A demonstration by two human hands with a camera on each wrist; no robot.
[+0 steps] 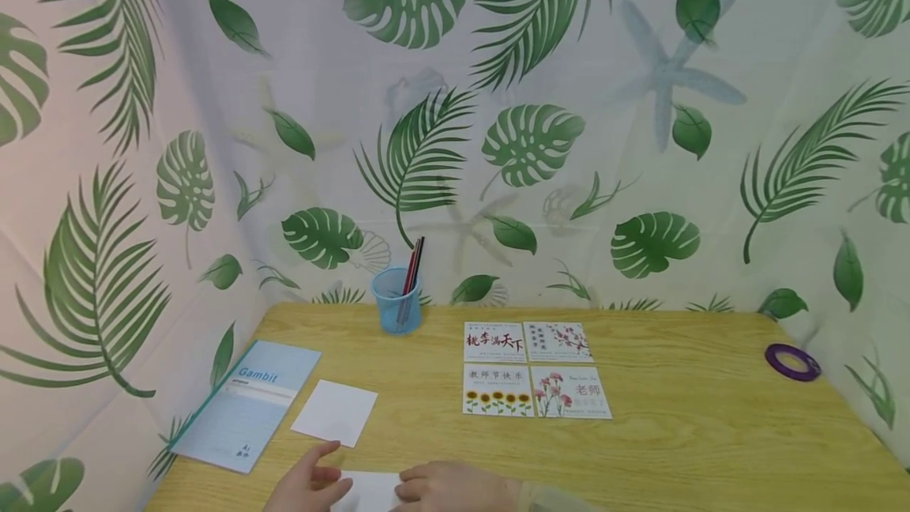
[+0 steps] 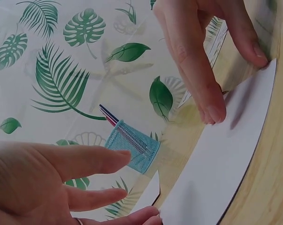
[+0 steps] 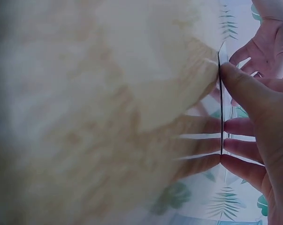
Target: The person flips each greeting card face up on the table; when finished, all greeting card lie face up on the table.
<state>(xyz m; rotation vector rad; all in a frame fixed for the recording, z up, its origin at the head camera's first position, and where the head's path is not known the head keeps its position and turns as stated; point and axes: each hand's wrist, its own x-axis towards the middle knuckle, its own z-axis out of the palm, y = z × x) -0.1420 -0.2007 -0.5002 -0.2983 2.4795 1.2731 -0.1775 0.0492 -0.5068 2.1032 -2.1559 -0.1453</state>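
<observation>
A white square card [image 1: 366, 491] lies on the table at the bottom of the head view, between both hands. The right hand [image 1: 451, 488] rests its spread fingertips on the card's right part; in the left wrist view its thumb [image 2: 256, 54] is at one corner, a finger at the far edge. At the card's left side is the left hand [image 1: 302, 490], its fingers apart, one fingertip [image 2: 153, 213] right at the card's edge. Seen edge-on in the right wrist view, the card [image 3: 221, 108] has the right fingers along one side. A second white card [image 1: 336, 412] lies just beyond the left hand.
A light blue notebook [image 1: 249, 405] lies at the left. A blue mesh cup [image 1: 394, 310] with pens stands at the back. Several printed cards [image 1: 494, 342] form a two-by-two block at centre. A purple ring [image 1: 792, 362] lies far right. Leaf-patterned cloth surrounds the table [image 1: 675, 464].
</observation>
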